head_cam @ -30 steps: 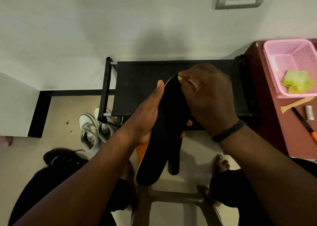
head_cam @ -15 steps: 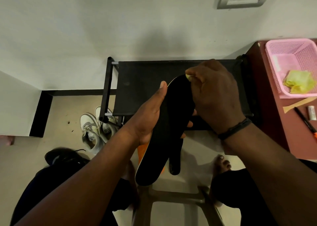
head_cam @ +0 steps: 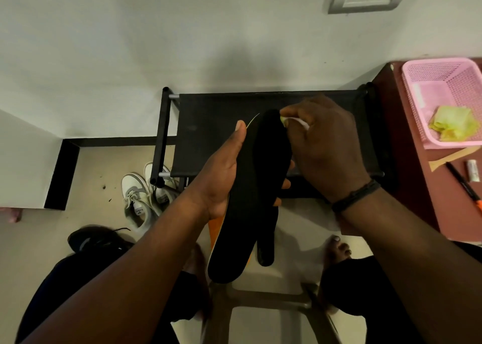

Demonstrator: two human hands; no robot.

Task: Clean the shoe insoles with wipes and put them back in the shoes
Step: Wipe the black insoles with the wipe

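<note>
My left hand point(head_cam: 221, 176) grips a long black insole point(head_cam: 250, 200) upright in front of me, with an orange underside edge showing at its lower left. A second black insole point(head_cam: 266, 242) sticks out behind it. My right hand point(head_cam: 323, 148) pinches a small pale wipe point(head_cam: 292, 120) against the insole's top right edge. A pair of white sneakers point(head_cam: 140, 197) lies on the floor at left, partly under the rack. A black shoe point(head_cam: 96, 239) sits below them, partly hidden by my knee.
A black shoe rack point(head_cam: 208, 124) stands against the wall behind my hands. To the right, a maroon table point(head_cam: 443, 200) carries a pink basket point(head_cam: 427, 82) holding yellow-green wipes point(head_cam: 453, 125), a wooden stick, a pen and a small tube. A stool frame point(head_cam: 266, 296) sits between my knees.
My right hand with the wipe slid along the insole's top edge to the right and a little upward. The left hand keeps the same hold on the insoles.
</note>
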